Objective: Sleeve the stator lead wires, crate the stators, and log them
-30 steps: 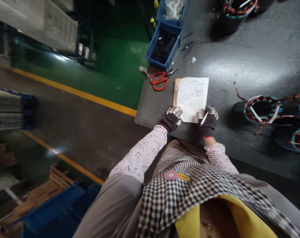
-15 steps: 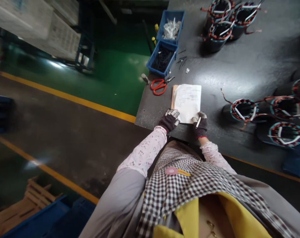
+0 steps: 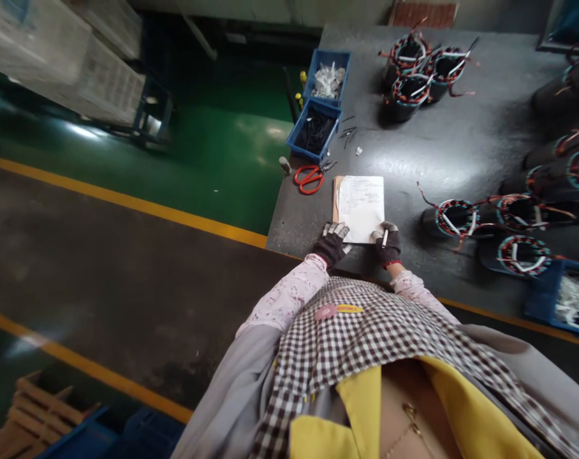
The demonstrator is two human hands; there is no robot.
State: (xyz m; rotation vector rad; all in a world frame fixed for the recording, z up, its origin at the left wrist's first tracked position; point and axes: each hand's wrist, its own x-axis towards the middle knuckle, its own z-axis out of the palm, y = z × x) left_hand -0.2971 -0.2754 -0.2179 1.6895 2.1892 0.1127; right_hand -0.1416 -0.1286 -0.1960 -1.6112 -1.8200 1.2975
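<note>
An open notebook (image 3: pixel 361 207) with handwriting on its upper page lies near the front edge of the dark table. My left hand (image 3: pixel 332 243), in a dark glove with pale fingertips, rests on its lower left corner with the fingers spread. At the lower right corner is my right hand (image 3: pixel 388 243), gloved alike, its fingers closed round a white pen (image 3: pixel 385 238). Red-handled cutters (image 3: pixel 309 179) lie beyond the notebook to the left.
Blue bins hold black pieces (image 3: pixel 314 131) and clear-white pieces (image 3: pixel 328 81) at the table's left edge. Wire-wound black cylinders (image 3: pixel 456 218) stand to the right and at the back (image 3: pixel 411 89). Another blue bin (image 3: pixel 548 293) sits at the front right.
The view has shifted, showing more of the table's back and right side. Both hands remain at the notebook's lower corners, the pen still in my right hand.
</note>
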